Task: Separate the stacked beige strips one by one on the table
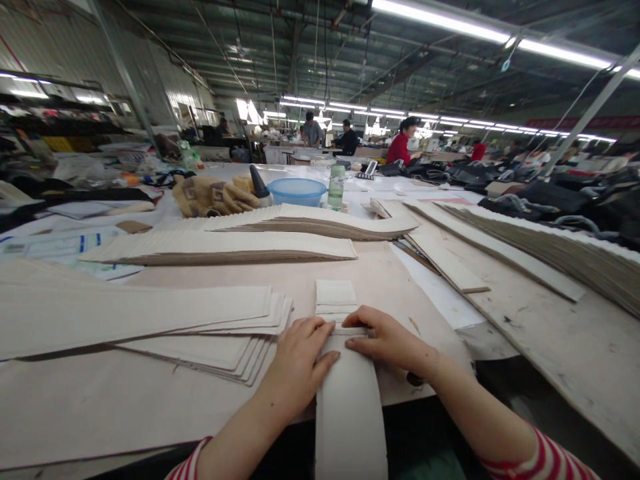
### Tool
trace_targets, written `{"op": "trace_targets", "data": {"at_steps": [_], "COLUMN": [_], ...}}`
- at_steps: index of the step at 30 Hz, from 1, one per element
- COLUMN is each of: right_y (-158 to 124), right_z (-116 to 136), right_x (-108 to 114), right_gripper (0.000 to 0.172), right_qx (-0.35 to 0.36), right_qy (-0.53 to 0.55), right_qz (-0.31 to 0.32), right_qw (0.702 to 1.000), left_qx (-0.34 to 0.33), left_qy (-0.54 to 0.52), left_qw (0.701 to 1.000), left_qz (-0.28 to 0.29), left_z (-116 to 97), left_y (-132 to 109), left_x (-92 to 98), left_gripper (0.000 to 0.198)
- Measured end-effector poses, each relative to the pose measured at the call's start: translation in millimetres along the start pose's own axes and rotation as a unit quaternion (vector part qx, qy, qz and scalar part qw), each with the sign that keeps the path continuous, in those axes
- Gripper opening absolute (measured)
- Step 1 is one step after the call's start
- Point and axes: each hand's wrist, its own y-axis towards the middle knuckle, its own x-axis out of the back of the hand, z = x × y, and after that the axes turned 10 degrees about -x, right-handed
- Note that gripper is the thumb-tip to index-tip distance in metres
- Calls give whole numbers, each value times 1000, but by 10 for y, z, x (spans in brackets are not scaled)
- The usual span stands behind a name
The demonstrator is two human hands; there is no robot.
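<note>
Pale strip [351, 413] lies gripped at opposite edges by left hand [300, 357] and right hand [393, 339], presumably for alignment.

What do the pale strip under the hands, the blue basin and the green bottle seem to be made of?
Strip: probably paperboard or stiff fabric; matte, cream, flat-faced.
Basin: likely plastic; smooth, slightly see-through blue wall.
Bottle: plastic or glass, I can't tell which; green-tinted and see-through.
</note>
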Motion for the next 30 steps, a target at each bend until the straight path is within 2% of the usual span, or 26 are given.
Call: {"op": "trace_targets", "data": {"at_steps": [5, 10, 17, 24, 30], "right_y": [-14, -10, 2, 70, 105], "right_z": [48, 135, 206, 169, 100], "right_x": [68, 60, 49, 66, 143], "right_gripper": [11, 17, 16, 14, 24], "right_qx": [66, 140, 206, 170, 150], "right_qy": [-157, -368, -469, -420, -357], "right_qz": [-34, -21, 32, 23, 17], "right_qw": [985, 919, 858, 891, 922], "left_qx": [-12, -26, -38, -34, -35], "left_qy": [28, 43, 48, 53, 59], "left_qw": [998, 995, 992, 992, 992], "left_qz": [62, 91, 114, 110, 103], "left_z": [-75, -91, -116, -127, -124], "left_y": [66, 105, 124, 116, 79], "left_x": [63, 47, 81, 75, 57], "left_gripper": [29, 29, 25, 23, 21]}}
